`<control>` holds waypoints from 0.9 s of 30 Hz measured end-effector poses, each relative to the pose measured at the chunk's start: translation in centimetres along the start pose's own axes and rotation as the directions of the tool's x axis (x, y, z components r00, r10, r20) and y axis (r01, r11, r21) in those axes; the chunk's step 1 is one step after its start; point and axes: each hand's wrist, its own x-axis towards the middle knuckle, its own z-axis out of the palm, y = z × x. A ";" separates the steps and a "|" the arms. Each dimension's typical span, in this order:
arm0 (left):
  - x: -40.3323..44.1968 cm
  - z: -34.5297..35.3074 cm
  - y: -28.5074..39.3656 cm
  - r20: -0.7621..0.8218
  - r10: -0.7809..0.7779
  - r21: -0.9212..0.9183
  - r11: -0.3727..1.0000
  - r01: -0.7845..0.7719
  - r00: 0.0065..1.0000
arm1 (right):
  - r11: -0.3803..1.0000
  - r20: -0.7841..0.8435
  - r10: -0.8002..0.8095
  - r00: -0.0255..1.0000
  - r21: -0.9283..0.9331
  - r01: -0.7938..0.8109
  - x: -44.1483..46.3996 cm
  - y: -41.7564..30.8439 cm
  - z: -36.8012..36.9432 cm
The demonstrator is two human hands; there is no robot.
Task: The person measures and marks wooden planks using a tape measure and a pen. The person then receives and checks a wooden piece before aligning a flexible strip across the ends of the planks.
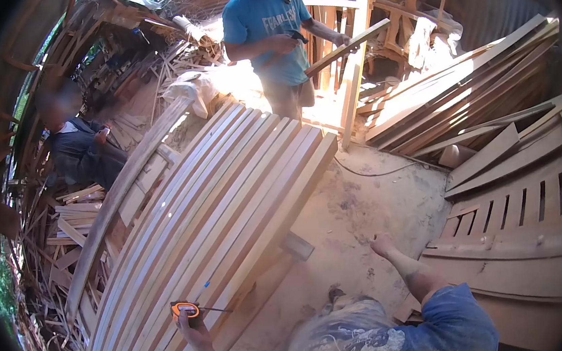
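The tape measure (pixel 186 310) sits in the left hand (pixel 193 327), over the near part of a row of long wooden strips (pixel 220 215); whether its case touches the wood I cannot tell. The strips lie side by side, roughly parallel, probably so that their upper faces make one broad surface within easy reach. A short crosspiece (pixel 297 247) juts out from beneath the outermost one and seems to serve as a support, keeping the row off the dusty floor (pixel 345 210). The tape measure's case is held with its label upward, a grip that would suit reading or steadying it; a thin dark line beside it could be its blade or something else. The hands are well apart. The left fingers close around the case, with that forearm rising from the bottom edge. The right hand (pixel 383 243) hangs over the floor, its arm bent and reaching out from the blue sleeve (pixel 453 314), perhaps for balance; its fingers look curled, but whether they hold anything is too small to tell.
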 end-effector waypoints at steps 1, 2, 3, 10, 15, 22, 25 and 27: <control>1.0 -0.6 0.1 -0.086 0.062 0.064 0.996 -0.057 0.994 | 0.999 -0.059 0.026 0.998 0.024 -0.024 0.0 -0.3 -0.4; 2.0 -1.2 0.2 -0.166 0.130 0.132 0.985 -0.109 0.977 | 1.000 -0.023 0.019 1.000 -0.012 -0.019 1.1 1.8 1.7; 3.1 -1.9 0.1 -0.240 0.201 0.201 0.967 -0.154 0.950 | 0.999 0.012 0.013 1.000 -0.049 -0.013 2.9 5.5 5.4; 6.2 -8.1 -2.5 -0.400 0.233 0.218 0.963 -0.155 0.886 | 0.659 0.700 -0.210 0.682 -0.414 0.628 -5.4 12.0 14.2; 6.3 -8.6 -2.8 -0.363 0.286 0.277 0.942 -0.190 0.887 | 0.977 0.534 0.032 0.845 -0.194 0.086 -7.9 11.7 16.6; 5.9 -9.4 -2.5 -0.332 0.244 0.214 0.960 -0.179 0.911 | 0.986 0.611 0.105 0.784 -0.168 -0.001 -4.0 8.4 13.1; 5.9 -9.3 -2.9 -0.341 0.269 0.173 0.960 -0.221 0.901 | 0.991 0.547 0.081 0.833 -0.137 -0.007 -3.1 5.7 10.8; 6.3 -9.5 -3.2 -0.365 0.290 0.142 0.956 -0.255 0.885 | 0.992 0.544 0.081 0.835 -0.128 -0.013 -2.4 5.1 10.8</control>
